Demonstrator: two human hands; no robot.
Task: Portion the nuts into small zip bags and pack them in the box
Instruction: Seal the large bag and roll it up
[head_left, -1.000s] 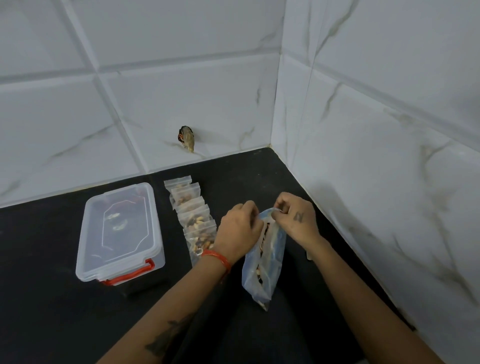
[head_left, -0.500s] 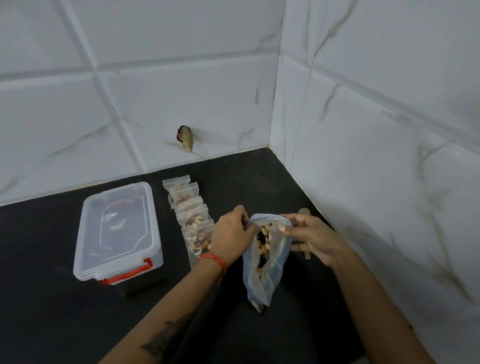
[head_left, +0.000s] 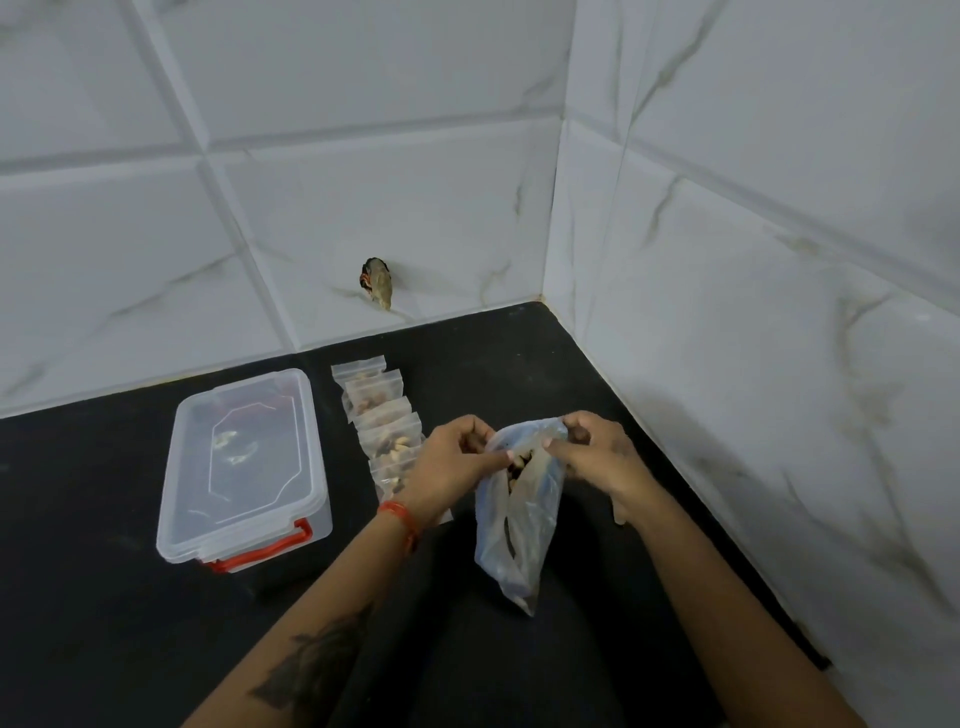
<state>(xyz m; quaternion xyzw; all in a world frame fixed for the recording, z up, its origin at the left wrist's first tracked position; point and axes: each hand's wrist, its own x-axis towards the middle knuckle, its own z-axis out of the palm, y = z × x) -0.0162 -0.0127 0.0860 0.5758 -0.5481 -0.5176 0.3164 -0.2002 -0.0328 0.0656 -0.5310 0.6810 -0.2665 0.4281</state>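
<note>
A large bluish plastic bag of nuts (head_left: 519, 525) hangs above the black counter, held at its mouth from both sides. My left hand (head_left: 453, 467) pinches the left rim and my right hand (head_left: 592, 457) pinches the right rim. Dark and pale nuts show inside the opening. A row of several small filled zip bags (head_left: 382, 421) lies overlapping just left of my left hand, its near end hidden by that hand. The clear plastic box (head_left: 244, 467) with red clips sits further left, lid on.
White marble-look tiled walls meet in a corner behind and to the right of the black counter (head_left: 104, 597). A small brownish stub (head_left: 378, 283) sticks out of the back wall. A pale stick-like object (head_left: 618, 514) peeks out beside my right wrist.
The bag mouth was spread wide half a second ago; both hands have now drawn closer together at the rim, narrowing it. My right hand came back to grip the edge.
</note>
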